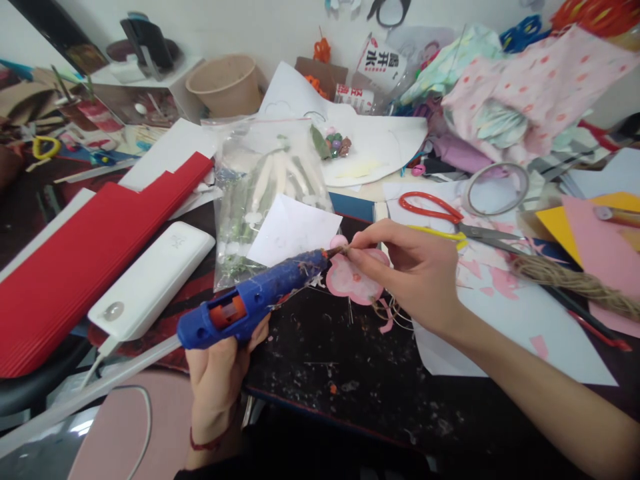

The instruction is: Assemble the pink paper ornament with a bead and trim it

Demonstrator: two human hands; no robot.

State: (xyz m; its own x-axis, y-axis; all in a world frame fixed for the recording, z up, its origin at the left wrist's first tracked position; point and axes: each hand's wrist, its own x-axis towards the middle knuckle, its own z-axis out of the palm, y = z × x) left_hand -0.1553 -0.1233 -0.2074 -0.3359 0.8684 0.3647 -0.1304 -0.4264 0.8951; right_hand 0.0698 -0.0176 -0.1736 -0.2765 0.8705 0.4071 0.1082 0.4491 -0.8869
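Note:
My left hand [220,373] is closed around the handle of a blue hot glue gun [280,283], with a long clear glue stick [95,373] trailing from its back end. The gun's dark nozzle reaches the fingertips of my right hand [410,267]. Thumb and forefinger there are pinched on a small piece at the nozzle tip, perhaps twine; the fingers cover most of it. Just below hangs or lies a pink flower-shaped cutout [353,280], with thin strings and a pink strip at its lower right. Whether the pinched piece joins the flower is hard to see.
Red-handled scissors [465,223], a tape roll [497,189] and a twine bundle [575,283] lie right, over white paper [480,333] with pink scraps. Left are a white power bank [153,280] and red corrugated card [100,260]. A clear bag [235,173] lies behind the gun.

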